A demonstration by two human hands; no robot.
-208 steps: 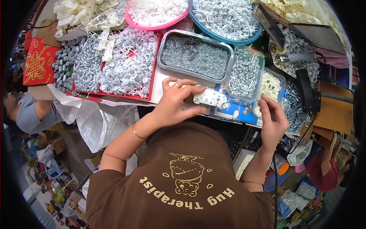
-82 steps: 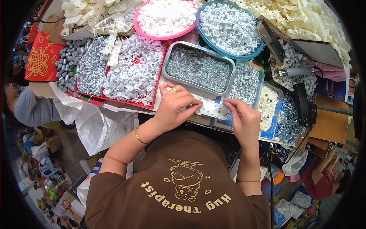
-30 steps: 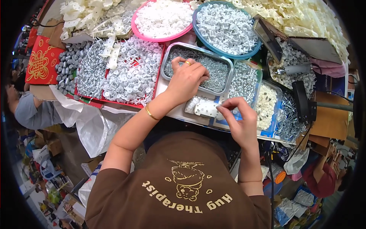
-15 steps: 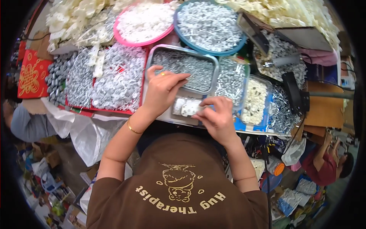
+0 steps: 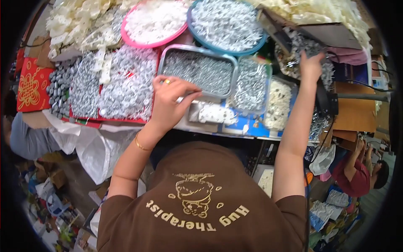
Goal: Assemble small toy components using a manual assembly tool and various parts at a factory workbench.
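My left hand [image 5: 173,98] hovers at the front left corner of a metal tray [image 5: 197,95] full of small silver screws. Its thumb and forefinger come nearly together; whatever may be pinched there is too small to make out. Just right of it, at the table's front edge, lies a white plastic piece with small holes [image 5: 216,114]. Stretched far to the right, my right hand [image 5: 312,67] reaches into an open box of small parts [image 5: 291,63]. Its fingers appear closed around a grey cylindrical tool [image 5: 311,48], mostly covered by the hand and slightly blurred.
Behind the tray stand a pink basin [image 5: 124,31] of white parts and a teal basin [image 5: 226,52] of silver parts. Heaps of metal pieces [image 5: 86,84] spread to the left. Clear trays [image 5: 266,101] sit right. A black stand [image 5: 324,103] with cords rises beside my right forearm.
My right hand has left the white plastic piece and swung right and away to the box where the grey tool lay. My left hand stays by the tray, a little lower.
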